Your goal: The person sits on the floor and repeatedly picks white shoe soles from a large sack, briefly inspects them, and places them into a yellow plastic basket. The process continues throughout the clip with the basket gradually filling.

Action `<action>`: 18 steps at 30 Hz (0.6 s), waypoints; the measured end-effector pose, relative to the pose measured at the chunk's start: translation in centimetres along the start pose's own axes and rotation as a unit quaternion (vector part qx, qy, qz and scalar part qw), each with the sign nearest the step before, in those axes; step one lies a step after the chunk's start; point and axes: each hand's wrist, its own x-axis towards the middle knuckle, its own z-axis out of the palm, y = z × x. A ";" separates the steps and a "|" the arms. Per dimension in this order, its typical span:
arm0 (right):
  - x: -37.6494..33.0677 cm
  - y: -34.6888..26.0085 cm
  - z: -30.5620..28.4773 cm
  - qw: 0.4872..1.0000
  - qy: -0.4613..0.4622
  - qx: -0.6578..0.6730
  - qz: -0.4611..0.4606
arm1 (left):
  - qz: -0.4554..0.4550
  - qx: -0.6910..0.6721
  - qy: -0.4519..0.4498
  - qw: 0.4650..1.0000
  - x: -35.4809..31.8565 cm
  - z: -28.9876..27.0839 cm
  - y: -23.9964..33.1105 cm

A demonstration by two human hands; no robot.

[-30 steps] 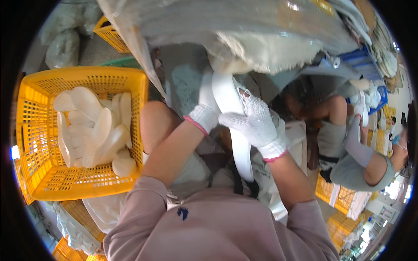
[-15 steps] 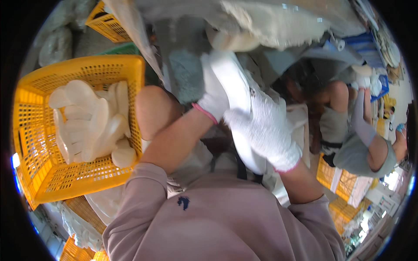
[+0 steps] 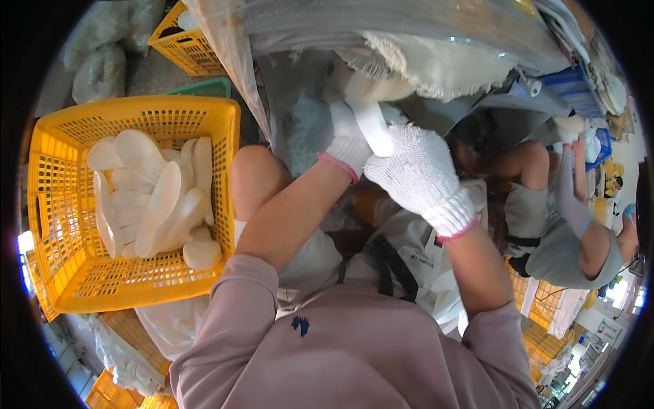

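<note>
Both my hands wear white knitted gloves with pink cuffs. Between them is a smooth white piece that looks like a shoe sole, tilted with its far end up at a round cream wheel, blurred as if turning. My left hand is closed round the sole's left side, its fingertips hidden behind it. My right hand grips the near end from the right, fingers curled. Whether the sole touches the wheel I cannot tell. Similar white soles lie heaped in a yellow plastic basket at my left.
Plastic sheeting and a frayed white cloth hang above the wheel. White dust coats the space beneath it. Another yellow crate stands far left. To the right, a co-worker's gloved hand is raised at similar work.
The sole has moved away from me toward the wheel and now looks much shorter in view. My right hand has risen with it, its fingers now curled over the near end.
</note>
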 end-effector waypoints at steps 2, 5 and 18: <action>-0.8 -1.1 -1.0 0.998 -0.047 -0.025 0.028 | -0.031 -0.044 -0.042 0.998 -0.7 0.1 -1.4; -0.3 -0.9 -1.6 1.000 -0.015 0.001 0.020 | -0.034 -0.076 -0.112 0.990 -0.2 -0.3 -2.2; -2.3 -2.6 -2.8 1.000 -0.011 -0.026 -0.011 | 0.064 0.064 -0.107 0.990 -1.3 -1.7 -2.9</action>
